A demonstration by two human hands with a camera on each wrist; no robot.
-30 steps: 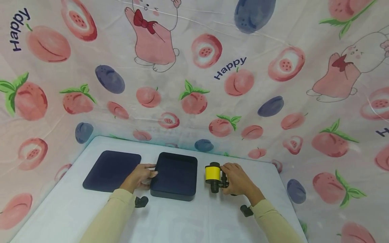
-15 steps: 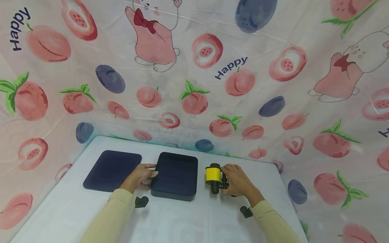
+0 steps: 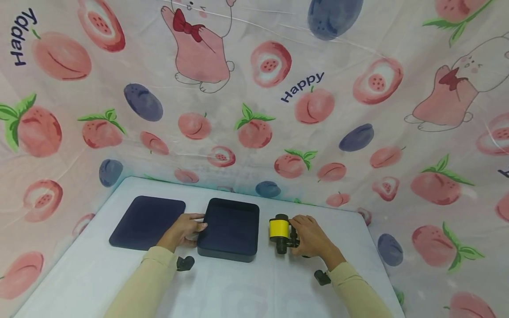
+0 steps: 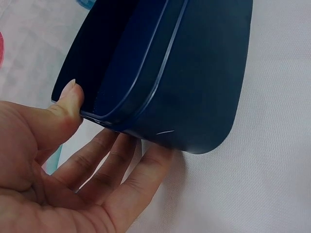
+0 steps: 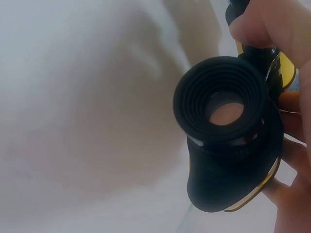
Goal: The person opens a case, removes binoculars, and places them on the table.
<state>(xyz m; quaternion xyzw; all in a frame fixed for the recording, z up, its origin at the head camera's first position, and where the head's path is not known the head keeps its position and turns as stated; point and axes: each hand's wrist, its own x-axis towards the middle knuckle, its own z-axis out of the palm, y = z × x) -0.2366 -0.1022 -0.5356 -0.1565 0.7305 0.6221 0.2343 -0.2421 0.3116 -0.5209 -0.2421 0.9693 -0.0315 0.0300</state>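
Note:
In the head view, my left hand (image 3: 184, 231) grips the near left side of a dark navy rectangular box (image 3: 226, 255). The left wrist view shows the thumb over the rim and the fingers against the outside of the box wall (image 4: 204, 73). To the right of the box, my right hand (image 3: 312, 236) holds a pair of black and yellow binoculars (image 3: 279, 229) from their right side. A black eyepiece (image 5: 221, 104) faces the right wrist camera, with fingers wrapped behind the body. My palm hides the right half of the binoculars in the head view.
Left of the box lies a flat dark navy panel (image 3: 147, 221) with rounded corners, partly behind my left hand. All of it rests on a white-covered table (image 3: 238, 291). A fruit-patterned cloth (image 3: 238, 88) rises behind the table's far edge and sides.

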